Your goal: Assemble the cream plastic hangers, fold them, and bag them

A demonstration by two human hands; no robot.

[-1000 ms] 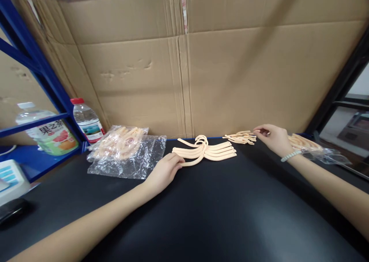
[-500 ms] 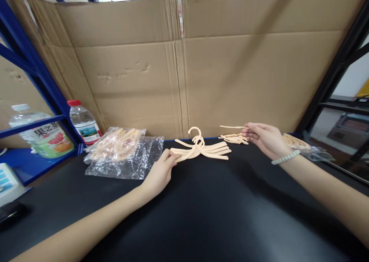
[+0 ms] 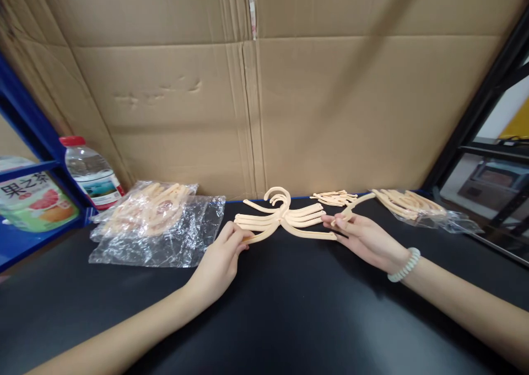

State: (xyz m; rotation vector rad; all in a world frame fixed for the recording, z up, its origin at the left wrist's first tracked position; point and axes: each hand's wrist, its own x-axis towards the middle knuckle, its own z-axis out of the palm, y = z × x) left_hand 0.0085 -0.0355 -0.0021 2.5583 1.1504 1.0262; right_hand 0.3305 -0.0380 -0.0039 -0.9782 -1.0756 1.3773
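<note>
The pile of hangers [image 3: 285,221] lies flat on the black table [image 3: 289,309], long arms running left to right, hooks pointing at the cardboard wall [image 3: 330,110]; it sits between both hands. The left hand [image 3: 217,262] pinches the left tip; the right hand [image 3: 363,240] holds a thin strip [image 3: 355,203] at the right tip.

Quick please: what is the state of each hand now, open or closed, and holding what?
Left hand: closed, pinching the left end of the stacked hangers.
Right hand: closed on a thin strip, beside the hangers' right end.

Even, fairly bright light from overhead; the matte black bench [image 3: 289,309] shows a soft pale sheen. A diagonal shadow crosses the brown cardboard wall [image 3: 363,50]. Edges bow with wide-angle distortion; slight softness throughout.
</note>
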